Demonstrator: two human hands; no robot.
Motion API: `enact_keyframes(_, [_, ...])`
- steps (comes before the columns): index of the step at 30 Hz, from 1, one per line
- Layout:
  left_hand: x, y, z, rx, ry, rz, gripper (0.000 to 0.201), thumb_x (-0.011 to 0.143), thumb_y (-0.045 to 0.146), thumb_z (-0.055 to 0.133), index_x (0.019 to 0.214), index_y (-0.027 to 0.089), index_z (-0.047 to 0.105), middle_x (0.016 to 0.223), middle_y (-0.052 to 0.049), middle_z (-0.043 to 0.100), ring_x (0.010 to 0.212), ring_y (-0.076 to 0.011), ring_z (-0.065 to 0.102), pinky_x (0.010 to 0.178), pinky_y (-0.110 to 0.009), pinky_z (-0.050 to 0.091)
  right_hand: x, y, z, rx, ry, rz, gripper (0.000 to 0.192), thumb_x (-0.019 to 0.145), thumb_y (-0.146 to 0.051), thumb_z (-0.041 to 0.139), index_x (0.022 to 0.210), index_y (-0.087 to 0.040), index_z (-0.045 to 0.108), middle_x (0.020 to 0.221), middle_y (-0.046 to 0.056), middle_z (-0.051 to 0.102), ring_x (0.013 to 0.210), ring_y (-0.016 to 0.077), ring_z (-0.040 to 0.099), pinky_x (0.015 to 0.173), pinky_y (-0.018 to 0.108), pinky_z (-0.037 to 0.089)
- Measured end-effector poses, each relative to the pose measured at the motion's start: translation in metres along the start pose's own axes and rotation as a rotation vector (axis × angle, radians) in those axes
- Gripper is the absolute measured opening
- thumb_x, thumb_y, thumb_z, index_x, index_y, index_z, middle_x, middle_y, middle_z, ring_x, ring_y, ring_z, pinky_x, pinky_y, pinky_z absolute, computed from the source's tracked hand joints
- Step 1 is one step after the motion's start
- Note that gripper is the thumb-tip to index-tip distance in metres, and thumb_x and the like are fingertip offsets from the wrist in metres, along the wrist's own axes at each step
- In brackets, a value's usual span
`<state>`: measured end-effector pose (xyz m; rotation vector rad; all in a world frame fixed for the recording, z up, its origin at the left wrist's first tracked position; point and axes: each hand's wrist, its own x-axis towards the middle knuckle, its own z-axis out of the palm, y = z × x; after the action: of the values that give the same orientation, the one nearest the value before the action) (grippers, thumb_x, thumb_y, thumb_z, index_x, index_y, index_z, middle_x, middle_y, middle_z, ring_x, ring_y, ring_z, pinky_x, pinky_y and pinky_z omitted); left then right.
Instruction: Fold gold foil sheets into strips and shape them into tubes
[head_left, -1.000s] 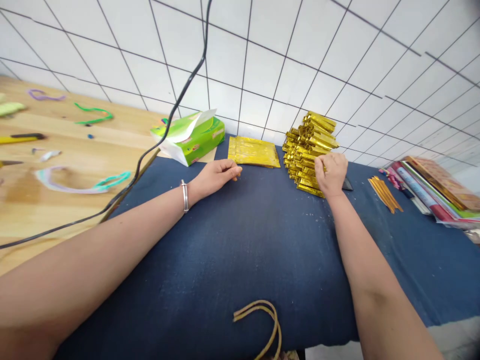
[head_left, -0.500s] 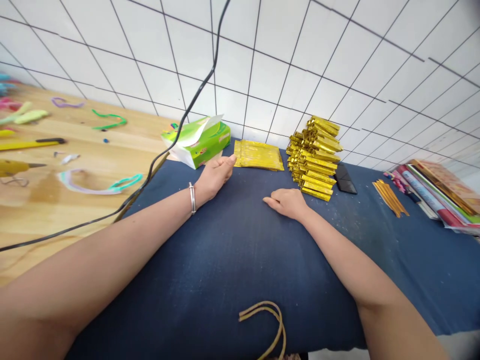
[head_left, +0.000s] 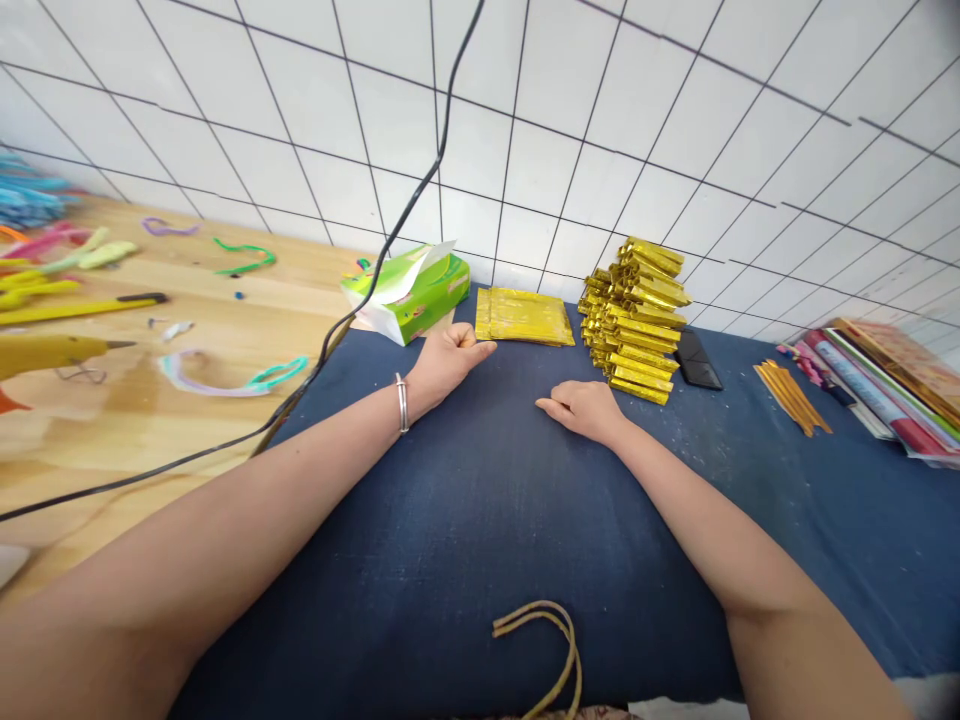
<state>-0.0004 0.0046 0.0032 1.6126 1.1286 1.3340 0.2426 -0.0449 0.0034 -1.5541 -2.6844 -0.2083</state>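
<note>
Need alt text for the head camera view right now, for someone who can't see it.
Both bare hands rest on a dark blue cloth: the left hand by a flat stack of gold foil sheets, the right hand near a tall pile of folded gold foil pieces. A green tissue pack lies left.

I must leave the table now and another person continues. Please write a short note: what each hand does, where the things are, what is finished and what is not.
Left hand: loosely curled, holds nothing, rests on the blue cloth beside the near edge of the flat gold sheets.
Right hand: empty, palm down on the cloth, in front of the pile of folded gold pieces, not touching it.
Done: many folded pieces already stacked.
Left: the flat sheets lie unfolded.
Nearby: tissue box to the left, phone and gold strips to the right.
</note>
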Motion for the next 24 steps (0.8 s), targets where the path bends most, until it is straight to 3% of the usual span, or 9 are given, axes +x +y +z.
enact_keyframes(13, [0.007,-0.009,0.003,-0.015,0.125,-0.046,0.039,0.067,0.019,0.062,0.054,0.018,0.026,0.051,0.006,0.024,0.048,-0.0058,0.022,0.045,-0.021,0.018,-0.007,-0.001,0.0,-0.013,0.041,-0.029,0.05,0.094,-0.05,0.026,0.074,-0.02,0.061,0.081,0.003,0.066,0.077,0.014,0.058,0.057,0.025,0.027])
enact_keyframes(20, [0.011,-0.016,0.006,-0.041,0.26,-0.035,0.033,0.069,0.015,0.058,0.057,0.019,0.027,0.054,0.006,0.026,0.049,-0.0067,0.022,0.046,-0.021,0.021,-0.006,0.008,0.008,0.097,0.229,0.062,0.049,0.094,-0.049,0.028,0.068,-0.019,0.057,0.073,0.004,0.06,0.07,0.0142,0.054,0.064,0.026,0.033])
enact_keyframes(24, [0.014,-0.019,0.005,-0.016,0.37,0.005,0.03,0.067,0.012,0.058,0.061,0.019,0.03,0.058,0.006,0.028,0.051,-0.0072,0.026,0.049,-0.02,0.025,0.006,0.016,0.007,0.186,0.301,0.116,0.042,0.094,-0.044,0.03,0.078,-0.02,0.06,0.08,0.005,0.061,0.079,0.0173,0.054,0.072,0.028,0.037])
